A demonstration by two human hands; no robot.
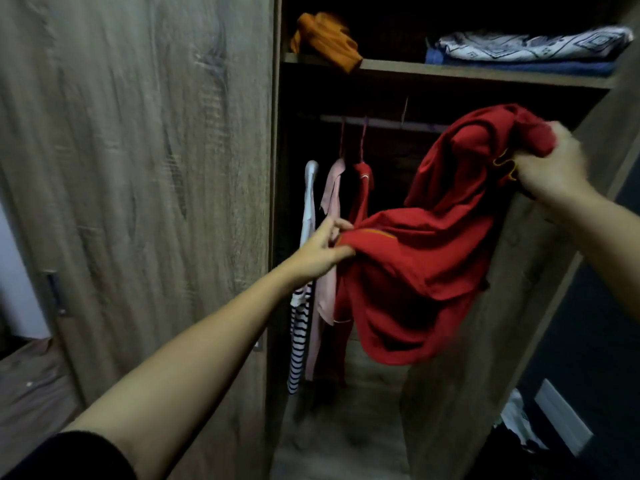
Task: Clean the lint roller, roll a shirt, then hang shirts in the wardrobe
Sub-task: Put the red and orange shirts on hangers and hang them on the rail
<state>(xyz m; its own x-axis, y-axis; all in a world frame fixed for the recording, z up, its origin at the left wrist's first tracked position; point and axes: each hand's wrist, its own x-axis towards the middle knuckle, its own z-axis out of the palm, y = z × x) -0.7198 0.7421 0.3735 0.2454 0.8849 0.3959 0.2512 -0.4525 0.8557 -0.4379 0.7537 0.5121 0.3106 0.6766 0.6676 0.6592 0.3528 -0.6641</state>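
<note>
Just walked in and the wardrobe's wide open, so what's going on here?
A person is holding a red shirt up in front of the open wardrobe. The right hand bunches its upper part near the collar, and the left hand pinches a lower edge. It isn't on the rail yet. A striped shirt, a pink one and another red garment already hang there, with folded textiles on the shelf above.

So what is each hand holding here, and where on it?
Both hold the red shirt: left hand pinches a lower edge, right hand bunches its top.
</note>
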